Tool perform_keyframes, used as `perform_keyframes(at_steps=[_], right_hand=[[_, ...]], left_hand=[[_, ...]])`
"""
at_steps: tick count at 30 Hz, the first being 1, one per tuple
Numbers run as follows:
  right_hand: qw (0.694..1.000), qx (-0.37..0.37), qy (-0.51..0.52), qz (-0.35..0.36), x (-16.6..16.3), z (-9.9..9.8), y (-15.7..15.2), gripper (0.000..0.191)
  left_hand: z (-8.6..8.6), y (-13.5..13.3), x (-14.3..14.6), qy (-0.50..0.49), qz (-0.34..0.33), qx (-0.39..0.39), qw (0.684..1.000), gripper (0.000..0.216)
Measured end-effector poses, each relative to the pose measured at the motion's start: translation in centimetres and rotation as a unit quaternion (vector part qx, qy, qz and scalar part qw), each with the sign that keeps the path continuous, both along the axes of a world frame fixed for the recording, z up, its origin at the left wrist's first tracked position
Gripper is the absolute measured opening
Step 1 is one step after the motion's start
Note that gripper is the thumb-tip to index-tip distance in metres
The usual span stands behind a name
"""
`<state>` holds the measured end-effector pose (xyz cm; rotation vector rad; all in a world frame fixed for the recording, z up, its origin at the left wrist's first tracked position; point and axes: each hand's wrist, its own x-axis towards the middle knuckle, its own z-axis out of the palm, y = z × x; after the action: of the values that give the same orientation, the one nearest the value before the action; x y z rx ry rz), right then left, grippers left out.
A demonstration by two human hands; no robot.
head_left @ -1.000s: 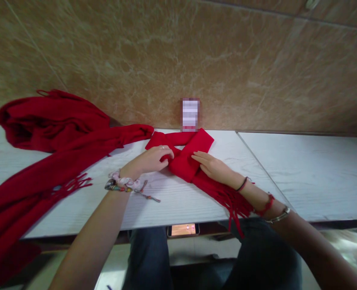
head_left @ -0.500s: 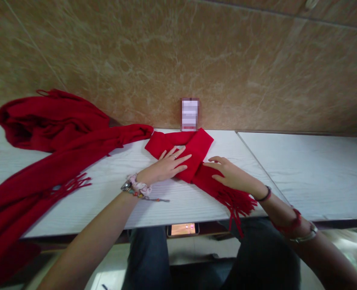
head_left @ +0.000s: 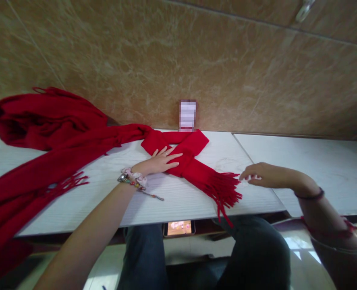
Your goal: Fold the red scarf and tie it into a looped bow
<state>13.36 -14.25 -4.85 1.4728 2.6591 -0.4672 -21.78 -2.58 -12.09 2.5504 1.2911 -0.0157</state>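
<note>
The brown marble wall [head_left: 178, 60] filled the back, and the pale worktop [head_left: 181, 201] ran along its foot. A red scarf heap [head_left: 45, 129] sprawled over the worktop's left side, 1 band trailing toward the middle; whether it joined the piece there could not be told. And there it was, the folded red scarf [head_left: 196, 143], crossed over itself at mid-worktop, close to the wall. The left hand [head_left: 158, 161] lay spread flat on the crossing, fingers open, pinning cloth, not gripping it. The right hand [head_left: 260, 173] hovered loosely curled and empty, just beside the fringe [head_left: 227, 191], which splayed toward the near edge. Judged from this, the flat palm was what counted: broad, even pressure on the crossing so the layers could not slide, and the tassels combed straight, not bunched. A phone [head_left: 179, 228] glowed under the worktop edge.
</note>
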Motion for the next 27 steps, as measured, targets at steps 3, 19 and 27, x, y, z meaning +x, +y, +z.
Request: perform_keyframes(at_steps=[3,19,27], right_hand=[[0.983,0.163,0.083,-0.011,-4.6,-0.5,0.7,0.023],[0.981,-0.140,-0.030,0.127,-5.8,0.3,-0.6,0.023],[0.987,0.147,0.058,0.029,-8.3,1.3,6.0,0.026]], left_hand=[[0.3,-0.2,-0.1,-0.001,-0.009,-0.002,1.000,0.054],[1.7,-2.4,0.4,0.025,-0.036,-0.028,0.999,0.058],[1.0,-2.3,0.8,-0.023,0.002,0.049,0.999,0.051]])
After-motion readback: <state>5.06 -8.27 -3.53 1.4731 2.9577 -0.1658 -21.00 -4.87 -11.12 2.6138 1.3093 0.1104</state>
